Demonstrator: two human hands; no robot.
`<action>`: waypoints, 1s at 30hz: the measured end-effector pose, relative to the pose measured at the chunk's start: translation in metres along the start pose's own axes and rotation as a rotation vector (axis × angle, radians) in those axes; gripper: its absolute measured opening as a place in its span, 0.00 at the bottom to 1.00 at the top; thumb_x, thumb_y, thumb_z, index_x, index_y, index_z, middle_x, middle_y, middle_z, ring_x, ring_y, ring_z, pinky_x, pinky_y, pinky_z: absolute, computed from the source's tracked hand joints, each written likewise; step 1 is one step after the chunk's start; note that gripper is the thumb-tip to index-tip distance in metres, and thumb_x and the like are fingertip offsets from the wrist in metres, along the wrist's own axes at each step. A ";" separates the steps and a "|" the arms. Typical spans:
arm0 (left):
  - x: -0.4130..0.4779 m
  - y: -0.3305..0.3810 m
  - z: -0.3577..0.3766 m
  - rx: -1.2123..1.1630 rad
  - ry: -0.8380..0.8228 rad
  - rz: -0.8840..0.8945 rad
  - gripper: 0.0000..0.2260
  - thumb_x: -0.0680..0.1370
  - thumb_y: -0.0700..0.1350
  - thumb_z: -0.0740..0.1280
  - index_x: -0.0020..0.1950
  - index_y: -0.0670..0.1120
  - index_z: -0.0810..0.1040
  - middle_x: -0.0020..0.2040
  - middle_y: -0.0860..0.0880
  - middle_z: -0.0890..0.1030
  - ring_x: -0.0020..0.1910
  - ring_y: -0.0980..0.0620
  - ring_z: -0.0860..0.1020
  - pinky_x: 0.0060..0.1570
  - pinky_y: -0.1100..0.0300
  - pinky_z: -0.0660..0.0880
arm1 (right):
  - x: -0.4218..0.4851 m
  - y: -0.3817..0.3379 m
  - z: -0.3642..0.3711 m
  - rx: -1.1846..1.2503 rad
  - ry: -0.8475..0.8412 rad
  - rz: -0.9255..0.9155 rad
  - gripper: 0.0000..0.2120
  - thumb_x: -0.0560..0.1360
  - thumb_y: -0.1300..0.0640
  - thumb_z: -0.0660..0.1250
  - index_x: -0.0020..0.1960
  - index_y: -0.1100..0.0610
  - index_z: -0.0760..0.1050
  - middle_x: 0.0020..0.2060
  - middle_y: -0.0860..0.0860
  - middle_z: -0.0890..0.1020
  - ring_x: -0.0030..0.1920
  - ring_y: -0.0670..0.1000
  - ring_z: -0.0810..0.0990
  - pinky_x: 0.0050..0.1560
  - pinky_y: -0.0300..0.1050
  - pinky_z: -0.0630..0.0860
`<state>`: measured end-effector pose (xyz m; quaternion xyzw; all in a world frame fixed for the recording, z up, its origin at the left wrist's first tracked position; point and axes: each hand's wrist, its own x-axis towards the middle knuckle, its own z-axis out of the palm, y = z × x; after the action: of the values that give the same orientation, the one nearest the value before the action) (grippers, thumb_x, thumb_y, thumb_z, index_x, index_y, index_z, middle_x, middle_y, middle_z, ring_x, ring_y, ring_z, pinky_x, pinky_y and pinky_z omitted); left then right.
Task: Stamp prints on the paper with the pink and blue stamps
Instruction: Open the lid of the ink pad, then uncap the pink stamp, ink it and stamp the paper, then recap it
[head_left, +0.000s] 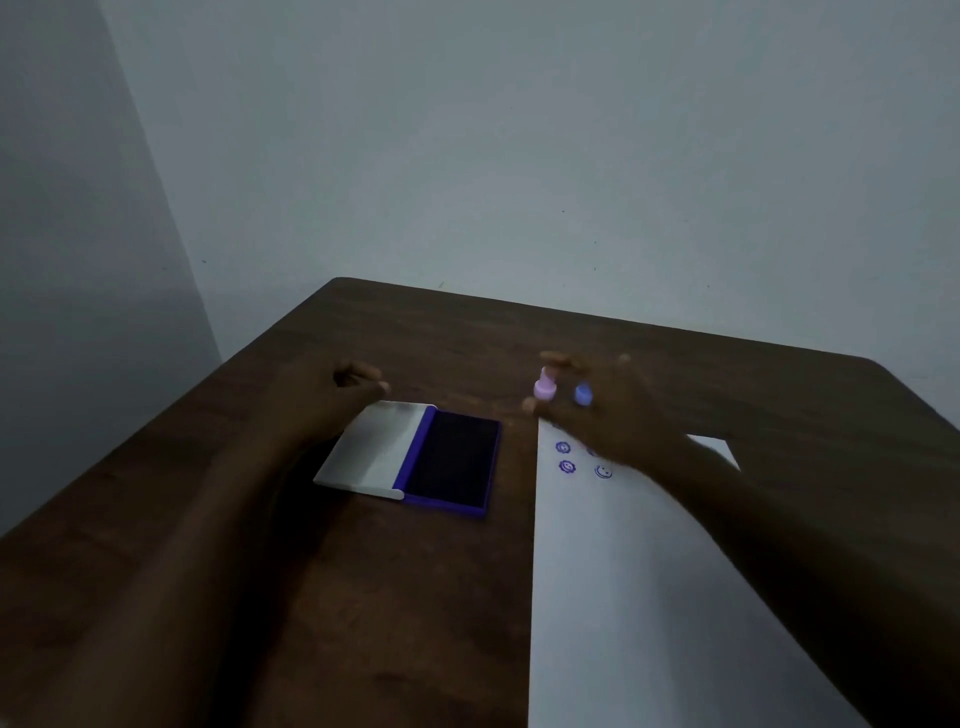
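Pink stamp (545, 387), blue stamp (583, 395), purple prints (566, 457) on white paper (623, 597).

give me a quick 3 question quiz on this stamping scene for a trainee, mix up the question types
1. True or false: the purple rectangular ink pad lies open, its white lid folded out flat on the dark brown wooden table.
2. Multiple choice: where do the small pink round stamp and small blue round stamp stand? A) on the ink pad B) by the far edge of the white paper sheet, at the right hand C) under the left hand
3. Short answer: what colour are the prints already on the paper?

Key
1. True
2. B
3. Purple; at least three show, more may be hidden by the right hand.
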<state>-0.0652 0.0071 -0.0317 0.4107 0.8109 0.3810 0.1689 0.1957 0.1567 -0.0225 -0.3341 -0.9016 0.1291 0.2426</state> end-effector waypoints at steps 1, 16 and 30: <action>0.000 0.002 0.004 -0.028 0.000 0.021 0.07 0.76 0.51 0.70 0.52 0.51 0.81 0.51 0.51 0.81 0.50 0.54 0.77 0.43 0.62 0.71 | 0.012 0.008 -0.002 -0.071 0.055 0.023 0.30 0.68 0.29 0.61 0.60 0.47 0.79 0.53 0.44 0.84 0.52 0.47 0.81 0.61 0.51 0.71; -0.005 0.012 0.017 -0.175 -0.072 0.090 0.09 0.77 0.50 0.69 0.55 0.49 0.82 0.46 0.52 0.83 0.38 0.56 0.79 0.29 0.68 0.73 | 0.063 0.019 0.008 -0.288 -0.112 0.144 0.14 0.64 0.36 0.63 0.36 0.44 0.81 0.30 0.41 0.82 0.38 0.44 0.81 0.55 0.60 0.72; -0.020 0.029 0.021 -0.668 -0.239 0.179 0.21 0.65 0.50 0.75 0.56 0.47 0.82 0.50 0.47 0.86 0.48 0.51 0.85 0.47 0.57 0.82 | 0.035 -0.054 0.001 0.963 -0.307 0.230 0.10 0.74 0.57 0.72 0.53 0.59 0.84 0.44 0.57 0.87 0.41 0.50 0.84 0.46 0.42 0.82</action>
<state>-0.0254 0.0114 -0.0242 0.4437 0.5772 0.5876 0.3532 0.1428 0.1404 0.0101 -0.2587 -0.7228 0.6026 0.2179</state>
